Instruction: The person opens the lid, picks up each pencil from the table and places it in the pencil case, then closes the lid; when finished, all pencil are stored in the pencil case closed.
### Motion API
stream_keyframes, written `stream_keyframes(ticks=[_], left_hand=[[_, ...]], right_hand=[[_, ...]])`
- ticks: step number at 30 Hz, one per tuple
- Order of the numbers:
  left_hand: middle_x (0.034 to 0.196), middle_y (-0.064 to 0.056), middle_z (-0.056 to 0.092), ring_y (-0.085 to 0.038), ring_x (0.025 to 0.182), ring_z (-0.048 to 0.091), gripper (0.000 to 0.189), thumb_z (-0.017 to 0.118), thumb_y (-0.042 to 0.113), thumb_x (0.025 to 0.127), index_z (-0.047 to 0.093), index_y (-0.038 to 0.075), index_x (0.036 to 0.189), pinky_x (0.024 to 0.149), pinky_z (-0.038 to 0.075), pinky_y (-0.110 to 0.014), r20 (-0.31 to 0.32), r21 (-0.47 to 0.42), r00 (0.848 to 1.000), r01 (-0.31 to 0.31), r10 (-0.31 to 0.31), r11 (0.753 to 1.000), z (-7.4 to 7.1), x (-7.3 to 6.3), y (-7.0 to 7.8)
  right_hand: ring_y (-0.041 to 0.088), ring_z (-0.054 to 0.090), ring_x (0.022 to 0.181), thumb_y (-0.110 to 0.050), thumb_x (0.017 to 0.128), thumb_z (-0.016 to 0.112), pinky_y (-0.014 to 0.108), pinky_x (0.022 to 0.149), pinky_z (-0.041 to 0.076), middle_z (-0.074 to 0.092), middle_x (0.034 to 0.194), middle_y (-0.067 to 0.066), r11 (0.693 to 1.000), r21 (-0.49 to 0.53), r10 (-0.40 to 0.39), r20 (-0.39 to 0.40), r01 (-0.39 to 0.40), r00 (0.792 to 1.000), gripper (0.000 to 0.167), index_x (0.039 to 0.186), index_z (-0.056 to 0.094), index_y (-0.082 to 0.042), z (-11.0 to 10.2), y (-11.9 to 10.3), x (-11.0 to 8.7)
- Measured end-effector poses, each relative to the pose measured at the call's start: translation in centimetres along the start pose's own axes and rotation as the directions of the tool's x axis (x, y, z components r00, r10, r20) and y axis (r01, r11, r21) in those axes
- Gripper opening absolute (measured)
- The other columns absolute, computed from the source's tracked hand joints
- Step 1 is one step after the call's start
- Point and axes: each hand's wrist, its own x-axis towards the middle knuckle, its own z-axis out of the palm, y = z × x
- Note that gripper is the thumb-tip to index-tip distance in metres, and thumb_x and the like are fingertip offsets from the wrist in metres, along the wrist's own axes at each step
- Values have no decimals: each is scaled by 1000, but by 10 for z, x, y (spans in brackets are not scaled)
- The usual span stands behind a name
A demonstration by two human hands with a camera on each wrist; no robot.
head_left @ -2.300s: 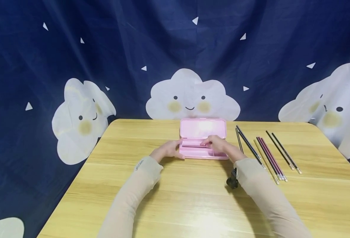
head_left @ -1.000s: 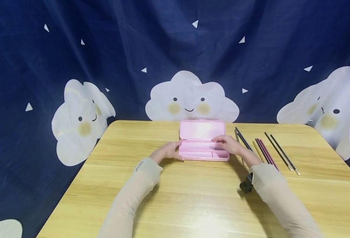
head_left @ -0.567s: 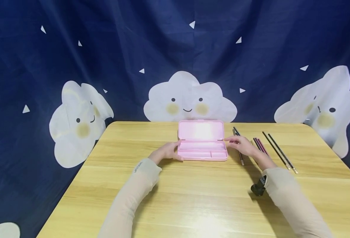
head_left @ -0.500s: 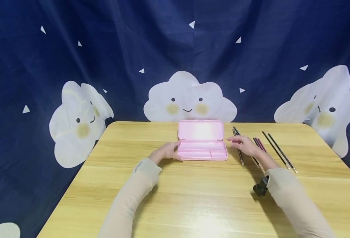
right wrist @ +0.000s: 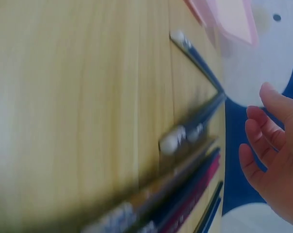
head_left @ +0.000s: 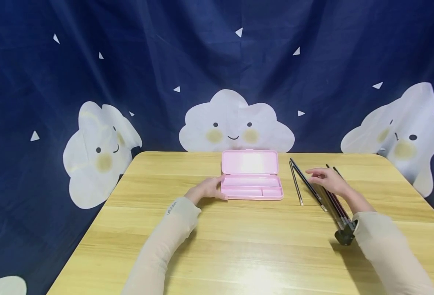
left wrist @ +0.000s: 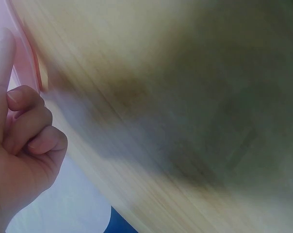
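Observation:
A pink pencil case lies on the table with its lid raised; its tray has several compartments. My left hand holds the case's left end, thumb at the front corner and fingers farther back. In the left wrist view, one finger reaches along the pink case edge while the others curl inward. My right hand is over the pencils to the right, its fingers loosely bent around nothing. Below it lies a bunch of maroon, dark and tan pencils, partly hidden by hand and wrist camera.
Left of the bunch are dark pencils and a thin one close to the case. Another dark pair pokes out behind the right hand. A blue curtain with cloud prints hangs behind the table's far edge.
My right hand, earlier inside the case with a pencil, has come out with nothing in it and moved right over the pencils. My left hand has stayed at the case.

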Motion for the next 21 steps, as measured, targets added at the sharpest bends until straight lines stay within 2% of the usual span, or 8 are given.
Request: stream_keyframes(ticks=[3, 7, 11, 14, 17, 21], left_hand=[[145, -13, 31, -25, 133, 30, 94, 75, 37, 73, 20, 10, 146, 110, 24, -35, 2, 6, 1000, 8, -8, 1000, 0, 0, 0], [145, -13, 31, -25, 133, 30, 94, 75, 37, 73, 21, 12, 146, 110, 24, -34, 3, 5, 1000, 14, -14, 1000, 0, 0, 0], [145, -13, 31, -24, 133, 29, 94, 75, 37, 73, 21, 10, 145, 110, 24, -34, 3, -2, 1000, 12, -12, 1000, 0, 0, 0], [145, -14, 30, -25, 133, 29, 94, 75, 37, 73, 21, 9, 145, 110, 24, -34, 4, -9, 1000, 7, -7, 1000, 0, 0, 0], [145, -14, 30, -25, 133, 29, 94, 75, 36, 74, 21, 8, 145, 110, 24, -35, 4, -13, 1000, -2, 2, 1000, 0, -1, 0], [146, -14, 30, -25, 133, 29, 94, 75, 35, 73, 21, 8, 145, 110, 23, -35, 5, -17, 1000, -1, 1, 1000, 0, -1, 1]], right_hand=[[32, 56, 94, -9, 90, 56, 27, 72, 48, 57, 112, 31, 1000, -13, 23, -2, -23, 1000, 35, 118, 54, 12, -8, 7, -6], [14, 54, 81, -10, 91, 55, 23, 63, 46, 59, 102, 27, 999, -6, 42, -14, -42, 999, 36, 119, 52, 12, -16, 18, -14], [1, 48, 75, -10, 90, 55, 20, 60, 44, 59, 95, 23, 998, 6, 58, -34, -57, 998, 37, 118, 52, 14, -22, 26, -22], [-2, 47, 80, -12, 90, 56, 17, 63, 44, 58, 102, 30, 997, -3, 81, -37, -81, 996, 39, 119, 51, 15, -25, 31, -28], [8, 52, 86, -13, 90, 56, 18, 64, 45, 55, 108, 35, 995, -27, 98, -42, -99, 994, 40, 119, 50, 15, -28, 37, -33], [29, 54, 91, -14, 92, 54, 26, 67, 46, 51, 113, 37, 990, -53, 128, -36, -130, 991, 41, 120, 49, 15, -31, 43, -39]])
